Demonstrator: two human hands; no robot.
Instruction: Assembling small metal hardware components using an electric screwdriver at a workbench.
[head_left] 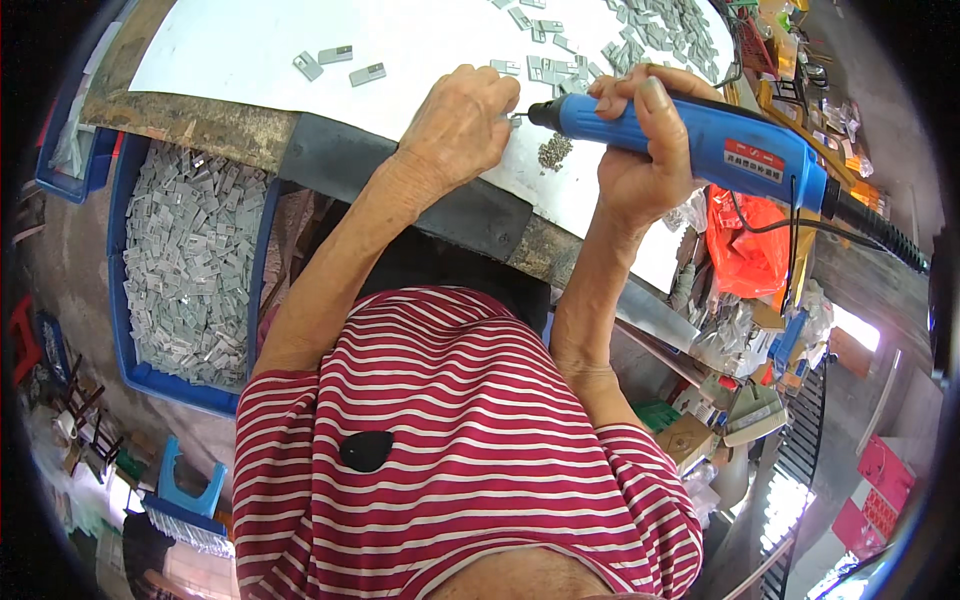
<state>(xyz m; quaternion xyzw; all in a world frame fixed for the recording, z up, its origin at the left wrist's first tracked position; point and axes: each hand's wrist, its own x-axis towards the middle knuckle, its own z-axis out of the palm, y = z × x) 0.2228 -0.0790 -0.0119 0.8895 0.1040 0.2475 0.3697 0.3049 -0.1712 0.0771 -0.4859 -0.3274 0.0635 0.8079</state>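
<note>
My right hand (645, 140) is wrapped round a blue electric screwdriver (690, 130), held nearly level above the white-topped table. Its thin bit points left, toward the fingertips of my left hand (460, 125). Those fingers are closed on a small grey metal piece (516, 121), only a sliver of which shows, at the tip of the bit. Whether the bit touches it I cannot tell. Just below the screwdriver's nose lies a little heap of tiny screws (555, 152). Three grey metal pieces (368, 74) lie to the left of my left hand.
More grey pieces (665, 35) are heaped at the far right of the table (230, 50). A blue bin (180, 385) full of similar pieces stands below the table's left end. The screwdriver's black cable (880, 235) runs off right, past a red plastic bag (745, 245).
</note>
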